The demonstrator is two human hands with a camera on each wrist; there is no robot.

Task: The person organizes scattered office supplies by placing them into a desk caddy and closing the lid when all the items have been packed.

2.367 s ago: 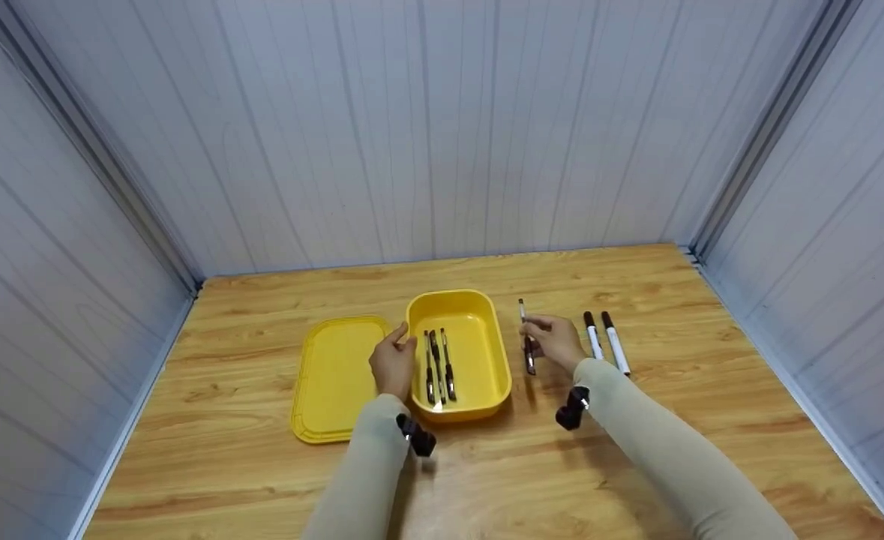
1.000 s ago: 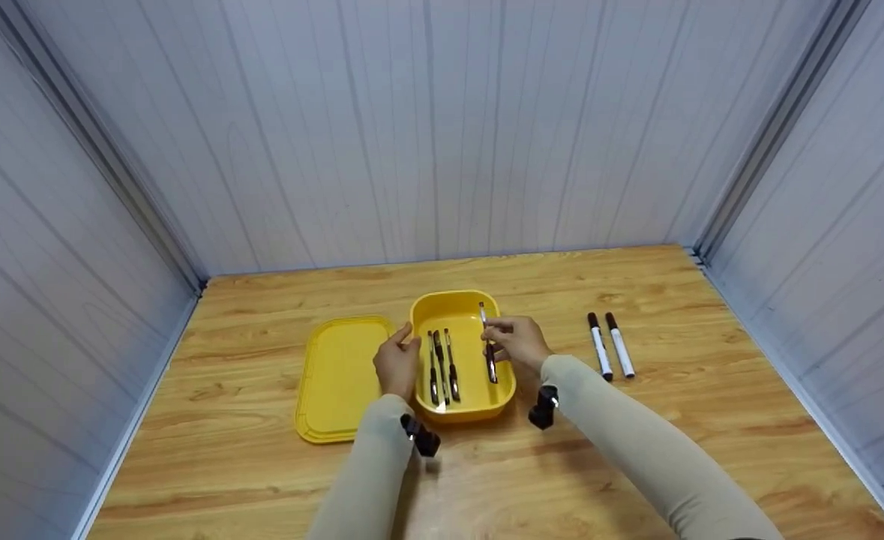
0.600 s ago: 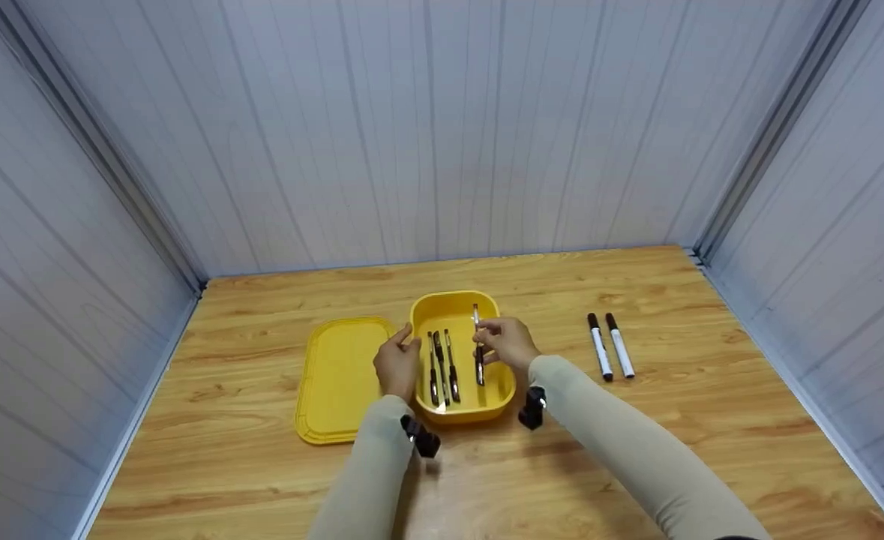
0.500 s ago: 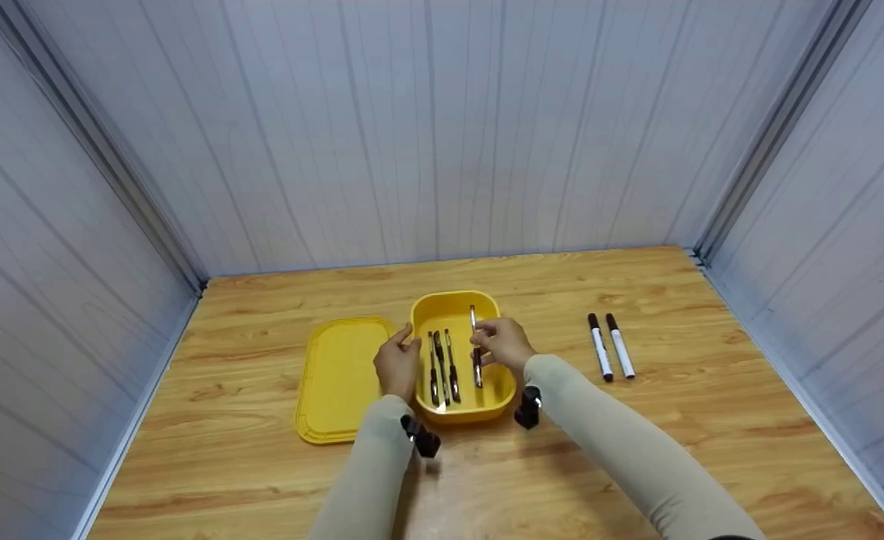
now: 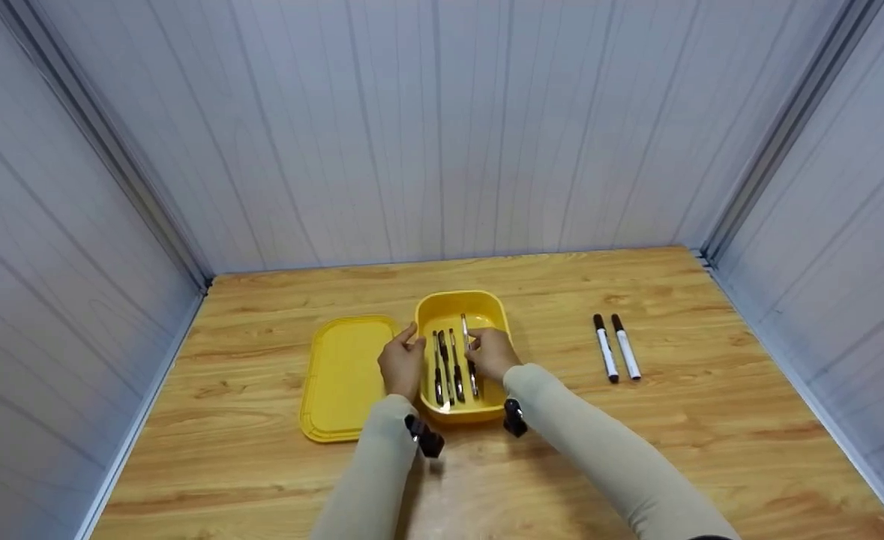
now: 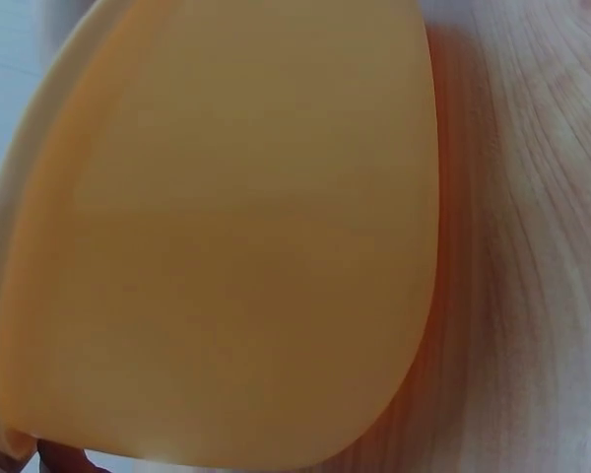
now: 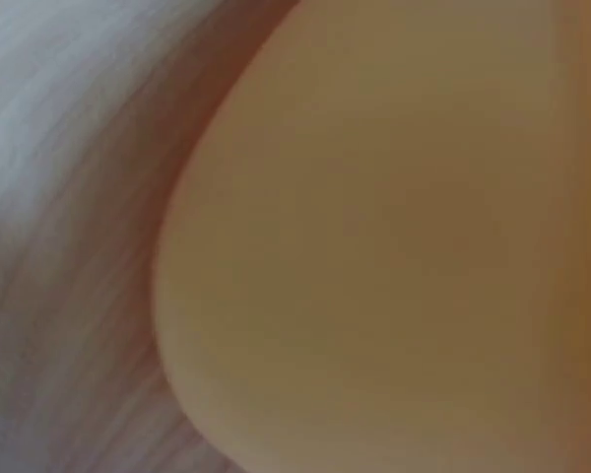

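A yellow plastic box (image 5: 462, 301) stands uncovered on the wooden table. My left hand (image 5: 400, 366) holds it by its left rim; fingers (image 6: 64, 459) show at the rim's corner in the left wrist view. Inside, three dark-capped gel pens (image 5: 457, 375) lie side by side lengthwise. Reaching over the right rim, my right hand (image 5: 494, 355) pinches another gel pen (image 5: 474, 382), low in the box and roughly parallel to the rest. Its middle is hidden by the fingers. The right wrist view is filled by the box's outer wall (image 7: 374, 236), with no hand showing.
A flat yellow lid (image 5: 344, 375) lies left of the box, partly behind the left hand. To the right lie two white markers with black caps, a left one (image 5: 605, 347) and a right one (image 5: 625, 347). Pale panel walls (image 5: 442, 135) enclose the table's back and sides.
My right hand has carried the gel pen from right of the box, over the rim, then left and down beside the three others. My left hand stays at the left rim.
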